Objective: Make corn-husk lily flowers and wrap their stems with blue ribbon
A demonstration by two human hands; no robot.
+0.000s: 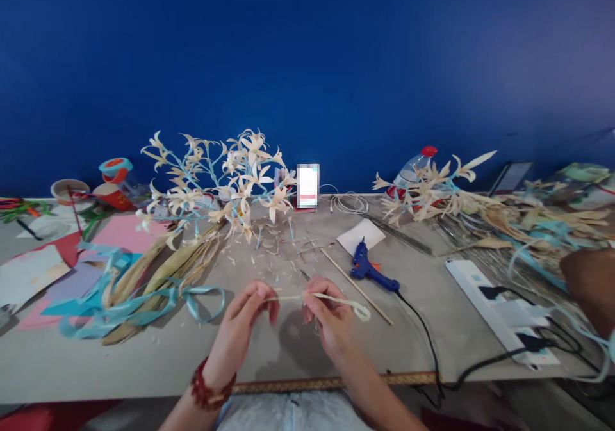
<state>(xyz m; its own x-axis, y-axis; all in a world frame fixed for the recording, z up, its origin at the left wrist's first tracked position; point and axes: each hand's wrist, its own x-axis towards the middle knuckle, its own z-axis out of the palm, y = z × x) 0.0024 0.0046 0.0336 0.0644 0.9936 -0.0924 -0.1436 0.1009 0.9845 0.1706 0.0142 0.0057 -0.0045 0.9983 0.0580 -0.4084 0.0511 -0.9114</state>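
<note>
Both hands hover just above the near edge of the grey surface (269, 354), close together but not touching, each pinched shut on the same pale strip (293, 297). The left hand (245, 312), with a red bead bracelet (210, 389) at its wrist, grips one end between thumb and fingertips. The right hand (329, 316) holds the strip further along, so a short length runs taut between them. Beyond the right hand the strip curls into a small loop (361, 311) that hangs free near a thin wooden stick (356, 286) lying slantwise on the surface. Just behind the stick lies a blue glue gun (372, 271), its black cord running off towards a white power strip (497, 309) on the right. To the left lie dried husks tangled with light blue ribbon (144, 306), and behind them stands a branch of cream flowers (225, 181) on pale blue stems. A clear bottle with a red cap (413, 165) lies among more flowers at the back right. Another person's arm (590, 287) shows at the right edge.
</note>
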